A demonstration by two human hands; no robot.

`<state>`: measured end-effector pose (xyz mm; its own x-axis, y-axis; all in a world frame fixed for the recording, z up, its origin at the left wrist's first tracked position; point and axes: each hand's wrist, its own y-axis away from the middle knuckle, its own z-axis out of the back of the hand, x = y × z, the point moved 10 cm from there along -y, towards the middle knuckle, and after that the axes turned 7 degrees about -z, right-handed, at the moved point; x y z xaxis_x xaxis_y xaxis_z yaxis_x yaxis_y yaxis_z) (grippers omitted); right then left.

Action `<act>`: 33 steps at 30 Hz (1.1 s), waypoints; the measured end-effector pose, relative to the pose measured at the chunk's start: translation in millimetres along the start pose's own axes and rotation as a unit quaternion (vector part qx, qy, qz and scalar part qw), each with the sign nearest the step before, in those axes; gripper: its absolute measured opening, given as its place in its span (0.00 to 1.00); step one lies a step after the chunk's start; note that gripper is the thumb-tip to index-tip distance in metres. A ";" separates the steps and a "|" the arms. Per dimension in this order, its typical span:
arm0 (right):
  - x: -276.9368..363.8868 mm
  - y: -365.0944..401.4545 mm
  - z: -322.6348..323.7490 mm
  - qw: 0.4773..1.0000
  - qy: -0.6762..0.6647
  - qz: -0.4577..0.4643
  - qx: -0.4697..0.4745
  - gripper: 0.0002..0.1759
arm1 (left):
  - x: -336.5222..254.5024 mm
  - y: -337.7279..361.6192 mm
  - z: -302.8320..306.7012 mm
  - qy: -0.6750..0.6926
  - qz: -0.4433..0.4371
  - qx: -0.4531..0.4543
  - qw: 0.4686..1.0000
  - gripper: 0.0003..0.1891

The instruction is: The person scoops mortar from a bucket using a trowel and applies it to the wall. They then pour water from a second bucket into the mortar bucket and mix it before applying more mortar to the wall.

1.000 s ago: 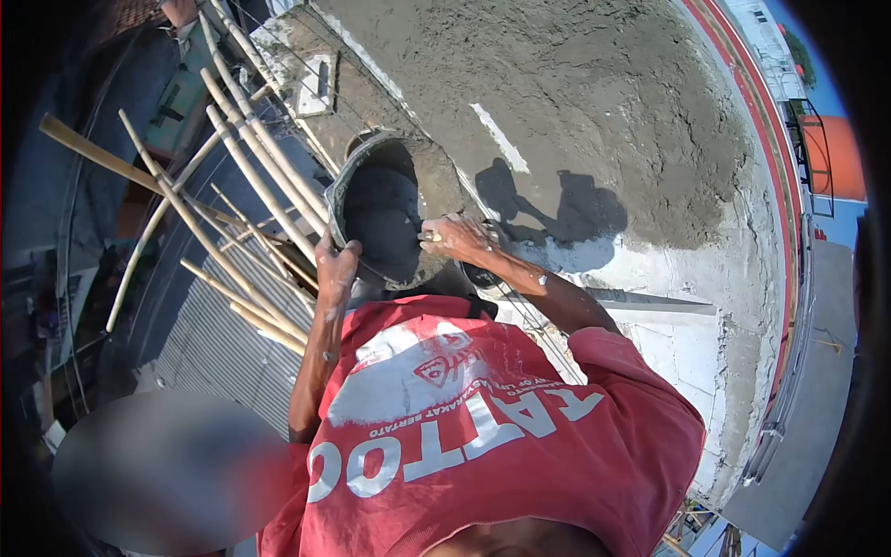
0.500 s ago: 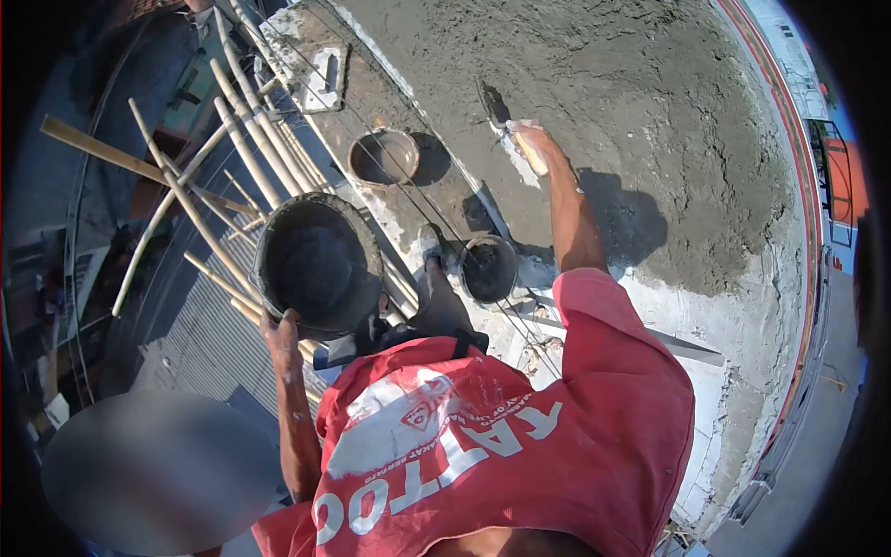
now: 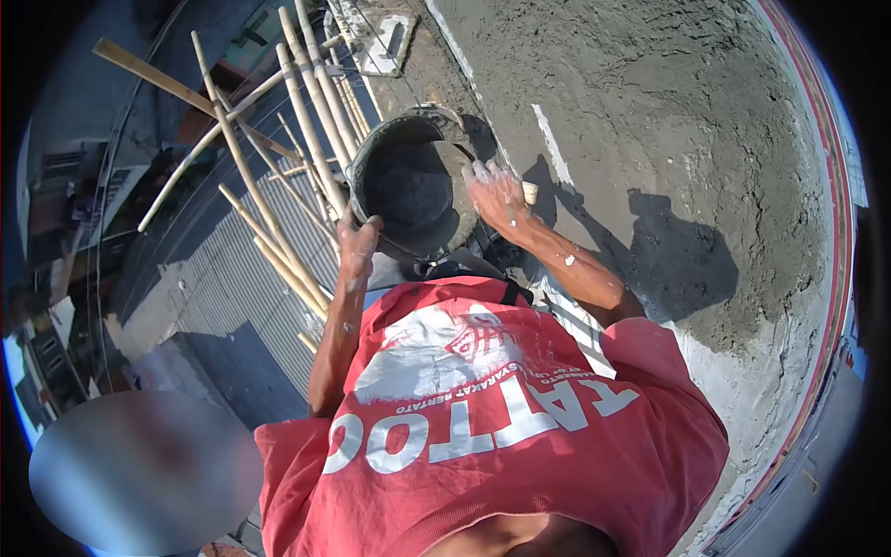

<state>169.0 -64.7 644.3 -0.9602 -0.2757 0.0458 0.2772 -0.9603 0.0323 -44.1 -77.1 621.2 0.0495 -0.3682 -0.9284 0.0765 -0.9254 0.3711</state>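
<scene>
My left hand [image 3: 359, 239] grips the near-left rim of a black, mortar-crusted bucket [image 3: 401, 186], thumb over the edge. The bucket is tilted so that its grey-coated inside faces me. My right hand [image 3: 497, 193] is closed around a trowel, at the bucket's right rim. Only the pale end of the trowel's handle [image 3: 530, 192] shows clearly; its blade is mostly hidden by the hand and lies toward the bucket mouth. Grey wet mortar [image 3: 650, 130] covers the broad surface to the right, with a pale bare strip [image 3: 553, 148] near its left edge.
A plastering float [image 3: 388, 45] lies on the ledge beyond the bucket. Bamboo poles [image 3: 316, 102] and a wooden plank [image 3: 153, 74] stick up at the left. Below them is a corrugated roof [image 3: 227, 297]. A red-edged border [image 3: 840, 232] runs along the far right.
My right hand has moved the trowel off the mortar surface, leftward to the bucket. The bucket has moved up and right in view, now covering most of the bowl on the ledge.
</scene>
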 end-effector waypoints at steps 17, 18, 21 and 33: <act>-63.4 20.8 -44.5 0.954 -0.238 -0.080 0.164 0.13 | -34.2 -21.9 -100.2 -0.152 -0.122 0.048 0.980 0.29; -68.2 11.7 -39.8 0.946 -0.272 -0.114 0.132 0.13 | -30.1 -18.5 -98.1 -0.121 -0.029 0.079 0.989 0.28; -61.0 -1.6 -15.0 0.919 -0.295 -0.141 0.222 0.17 | -36.6 -30.0 -91.3 -0.010 -0.084 0.098 0.992 0.28; -66.9 -87.7 82.5 0.717 -0.615 -0.135 0.299 0.18 | -31.5 -85.1 26.8 -0.003 -0.016 -0.065 0.998 0.25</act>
<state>211.8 41.5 720.8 -0.3260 0.5162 0.7920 0.4058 -0.6802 0.6104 -78.8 10.9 618.4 0.0400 -0.3400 -0.9396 0.2072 -0.9171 0.3407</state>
